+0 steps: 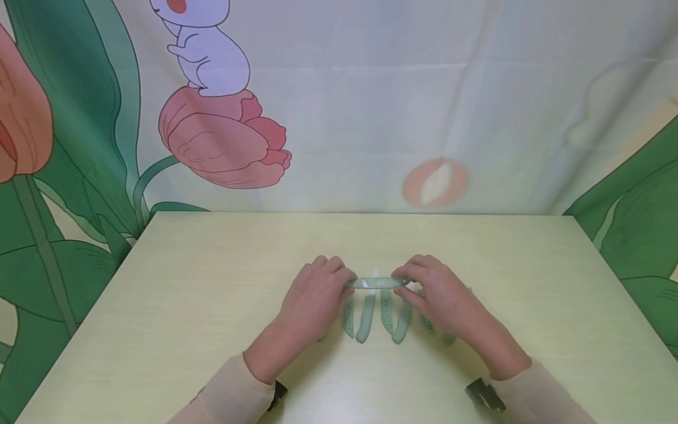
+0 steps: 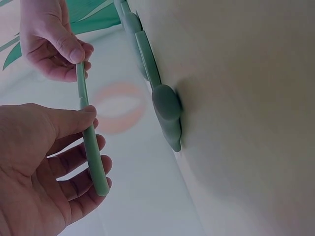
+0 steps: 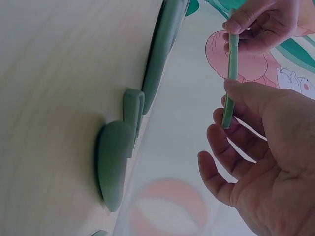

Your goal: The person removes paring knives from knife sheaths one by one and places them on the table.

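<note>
A slim green paring knife with its matching sheath (image 1: 378, 283) is held level above the table between both hands. My left hand (image 1: 318, 294) pinches its left part between thumb and fingers; in the left wrist view that rounded end of the handle (image 2: 98, 169) lies along the fingers. With thumb and fingertips, my right hand (image 1: 445, 294) pinches the other end, the flatter sheath end (image 3: 228, 115). Beneath them lie more green knife handles (image 1: 365, 321), one with a white blade (image 1: 375, 273) pointing away, and patterned green sheaths (image 1: 347, 317). The right hand hides some of these.
The row of knives and sheaths lies across the middle of the pale wooden table (image 1: 185, 294). Behind the table's far edge hangs a printed curtain (image 1: 344, 118) with flowers and a rabbit. A dark strap piece (image 1: 485, 394) sits by the right wrist.
</note>
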The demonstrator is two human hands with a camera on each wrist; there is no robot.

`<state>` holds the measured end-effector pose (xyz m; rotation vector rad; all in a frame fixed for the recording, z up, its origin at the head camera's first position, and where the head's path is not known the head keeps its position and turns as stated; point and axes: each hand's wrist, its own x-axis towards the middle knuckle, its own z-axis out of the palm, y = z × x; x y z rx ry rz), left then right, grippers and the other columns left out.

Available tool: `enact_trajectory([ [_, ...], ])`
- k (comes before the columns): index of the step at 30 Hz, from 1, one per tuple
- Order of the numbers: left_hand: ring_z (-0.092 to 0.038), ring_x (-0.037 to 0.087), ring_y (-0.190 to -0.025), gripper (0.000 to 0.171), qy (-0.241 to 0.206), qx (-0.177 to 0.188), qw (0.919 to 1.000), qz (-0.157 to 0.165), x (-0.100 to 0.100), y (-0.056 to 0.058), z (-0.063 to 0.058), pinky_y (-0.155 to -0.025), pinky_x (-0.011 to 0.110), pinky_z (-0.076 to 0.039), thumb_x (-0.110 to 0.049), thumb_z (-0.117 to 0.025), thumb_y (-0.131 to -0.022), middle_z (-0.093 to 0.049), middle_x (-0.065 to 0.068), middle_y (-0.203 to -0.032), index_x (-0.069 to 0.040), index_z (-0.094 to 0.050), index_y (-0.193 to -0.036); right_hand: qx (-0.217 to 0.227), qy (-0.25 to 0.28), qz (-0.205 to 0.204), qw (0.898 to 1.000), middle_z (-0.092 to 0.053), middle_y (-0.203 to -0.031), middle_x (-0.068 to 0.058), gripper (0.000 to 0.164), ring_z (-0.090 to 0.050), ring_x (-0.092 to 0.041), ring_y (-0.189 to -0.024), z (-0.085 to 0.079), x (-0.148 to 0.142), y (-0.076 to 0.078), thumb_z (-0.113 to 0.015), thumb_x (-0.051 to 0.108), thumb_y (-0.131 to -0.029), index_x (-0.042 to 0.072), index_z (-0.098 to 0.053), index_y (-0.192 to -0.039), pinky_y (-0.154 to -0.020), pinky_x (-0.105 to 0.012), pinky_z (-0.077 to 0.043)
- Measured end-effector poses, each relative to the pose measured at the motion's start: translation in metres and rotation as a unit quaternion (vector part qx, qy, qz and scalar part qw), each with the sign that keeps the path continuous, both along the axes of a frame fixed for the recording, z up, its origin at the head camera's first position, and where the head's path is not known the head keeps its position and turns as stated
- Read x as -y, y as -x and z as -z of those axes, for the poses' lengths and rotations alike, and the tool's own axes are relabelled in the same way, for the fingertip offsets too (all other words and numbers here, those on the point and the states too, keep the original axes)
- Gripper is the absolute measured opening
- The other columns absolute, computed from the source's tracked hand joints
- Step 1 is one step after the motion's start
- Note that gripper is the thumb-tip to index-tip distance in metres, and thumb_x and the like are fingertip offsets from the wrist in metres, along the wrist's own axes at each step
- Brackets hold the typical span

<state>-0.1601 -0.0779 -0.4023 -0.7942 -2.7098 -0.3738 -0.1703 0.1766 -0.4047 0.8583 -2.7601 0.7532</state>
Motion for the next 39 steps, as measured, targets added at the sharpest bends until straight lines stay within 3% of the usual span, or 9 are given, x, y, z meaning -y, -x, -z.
enact_trajectory([
  [9,-0.053,0.019,-0.079,0.019,0.003,-0.003,1.0000,-0.002,-0.001,-0.001,0.001,-0.067,0.028,-0.043,-0.015,-0.089,-0.087,-0.066,-0.004,-0.092,-0.016,-0.080,-0.104,-0.005,-0.020,0.000,1.000,-0.071,-0.110,-0.004,0.027,-0.065,-0.024,-0.102,-0.003,0.001,-0.001,-0.086,0.012,-0.091,0.007,-0.077,-0.116,-0.090,-0.042,-0.057],
  [15,-0.052,0.020,-0.077,0.020,0.001,-0.015,0.9999,0.006,-0.002,-0.003,0.001,-0.066,0.028,-0.042,-0.014,-0.091,-0.085,-0.066,-0.003,-0.090,-0.015,-0.080,-0.102,-0.042,-0.061,0.007,0.997,-0.069,-0.124,-0.009,0.048,-0.064,-0.032,-0.113,-0.007,0.004,-0.005,-0.089,0.023,-0.088,0.007,-0.072,-0.130,-0.095,-0.052,-0.054],
  [19,-0.052,0.019,-0.075,0.020,0.009,-0.025,0.9996,0.008,-0.004,-0.005,0.001,-0.064,0.027,-0.042,-0.016,-0.091,-0.085,-0.065,-0.004,-0.089,-0.015,-0.080,-0.102,-0.064,-0.090,0.011,0.994,-0.067,-0.127,-0.008,0.053,-0.062,-0.032,-0.117,-0.009,0.009,-0.011,-0.089,0.029,-0.088,0.010,-0.070,-0.134,-0.095,-0.053,-0.053],
  [28,-0.050,0.017,-0.074,0.019,0.028,-0.017,0.9994,0.013,-0.011,-0.011,0.002,-0.063,0.025,-0.040,-0.018,-0.090,-0.088,-0.064,-0.004,-0.089,-0.016,-0.081,-0.104,-0.084,-0.103,-0.011,0.991,-0.067,-0.124,-0.003,0.052,-0.063,-0.026,-0.110,-0.009,0.018,-0.019,-0.091,0.026,-0.087,0.013,-0.072,-0.133,-0.087,-0.041,-0.055],
  [39,-0.048,0.015,-0.072,0.018,0.035,-0.009,0.9992,0.015,-0.015,-0.016,0.002,-0.062,0.024,-0.039,-0.020,-0.089,-0.088,-0.063,-0.004,-0.087,-0.015,-0.080,-0.103,-0.099,-0.121,-0.031,0.987,-0.069,-0.105,0.000,0.029,-0.060,-0.019,-0.091,-0.006,0.020,-0.022,-0.088,0.017,-0.089,0.011,-0.077,-0.116,-0.075,-0.031,-0.053],
])
